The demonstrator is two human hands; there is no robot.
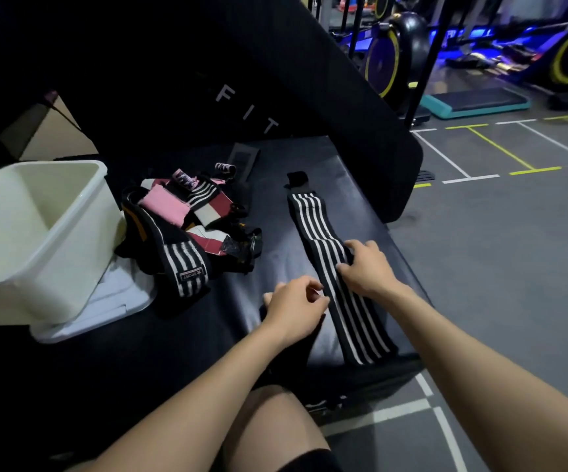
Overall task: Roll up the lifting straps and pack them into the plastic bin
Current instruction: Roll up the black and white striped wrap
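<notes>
At the left of the frame a white rectangular plastic bin (37,240) stands on the black padded surface (269,212), resting on a flat white lid (105,311), and just to its right lies a loose pile of black, pink and dark red straps (187,226). In the lower middle the left hand (293,308) has curled fingers beside the long black strap with white stripes (323,240); I cannot tell if it pinches the strap's edge. The right hand (367,267) grips this strap at its middle, while the strap lies flat and unrolled along the surface toward the near edge.
</notes>
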